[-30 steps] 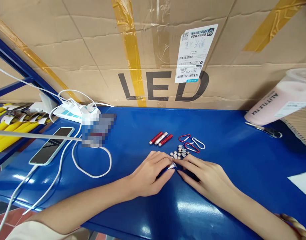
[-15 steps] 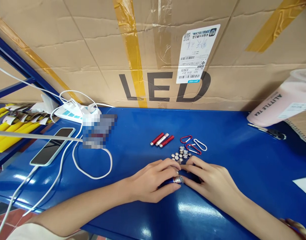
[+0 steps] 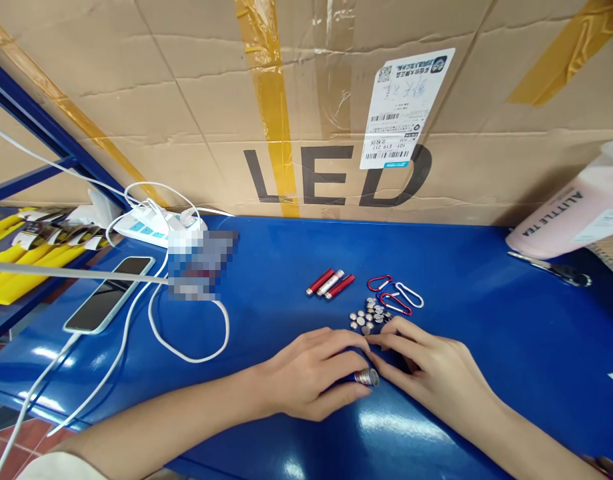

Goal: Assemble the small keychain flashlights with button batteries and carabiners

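My left hand [image 3: 313,373] is closed around a small blue flashlight tube [image 3: 367,377], whose silver threaded end points right between finger and thumb. Close beside it, my right hand [image 3: 439,373] has its fingers bent, thumb and fingertips drawn together near the left fingertips. Whatever it pinches is hidden. Just beyond the fingers lies a cluster of several silver button cells [image 3: 361,320]. Behind them are carabiner clips [image 3: 409,295] in red, blue and silver. Left of the clips lie two red flashlight tubes [image 3: 340,287] with a silver tube [image 3: 330,283] between them.
A cardboard box [image 3: 186,107] stands along the back of the blue table [image 3: 271,267]. To the left are a phone [image 3: 109,293], white cables and a power strip [image 3: 151,230]. At right, a pink drink cup [image 3: 566,213] leans above keys [image 3: 551,268].
The view has shifted slightly, so most things sit a little farther right. Both hands stay close together, the left still holding the blue tube, its silver end now showing more.
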Motion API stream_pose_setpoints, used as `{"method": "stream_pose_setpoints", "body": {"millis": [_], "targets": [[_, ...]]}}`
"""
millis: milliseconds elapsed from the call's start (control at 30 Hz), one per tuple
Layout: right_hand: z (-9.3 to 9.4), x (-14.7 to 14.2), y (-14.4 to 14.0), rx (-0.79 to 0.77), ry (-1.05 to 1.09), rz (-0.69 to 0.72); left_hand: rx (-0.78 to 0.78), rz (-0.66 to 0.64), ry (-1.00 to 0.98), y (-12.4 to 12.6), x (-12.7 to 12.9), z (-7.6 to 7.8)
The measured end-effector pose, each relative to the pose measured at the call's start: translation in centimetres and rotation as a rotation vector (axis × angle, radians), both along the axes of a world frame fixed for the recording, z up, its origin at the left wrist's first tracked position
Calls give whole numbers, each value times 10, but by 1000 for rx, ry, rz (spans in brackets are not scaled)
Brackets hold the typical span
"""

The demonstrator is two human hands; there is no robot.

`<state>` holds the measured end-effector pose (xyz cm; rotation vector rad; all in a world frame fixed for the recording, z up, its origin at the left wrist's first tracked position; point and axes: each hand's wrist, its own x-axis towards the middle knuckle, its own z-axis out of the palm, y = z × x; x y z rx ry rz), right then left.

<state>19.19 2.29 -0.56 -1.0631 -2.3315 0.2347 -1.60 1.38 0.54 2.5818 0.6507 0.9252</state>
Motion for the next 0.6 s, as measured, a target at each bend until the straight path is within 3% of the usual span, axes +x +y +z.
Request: {"method": "stream_pose_setpoints", "body": {"millis": [267,400,600], "targets": [[2,-2,2,-126,53,-42,-4,103,-33,1,1,-2],[-1,0,1,-114,69,7,-50,168,-2,1,2,-4],[-1,2,0,-46,279,28,-97,183,45,3,2,-6]]}}
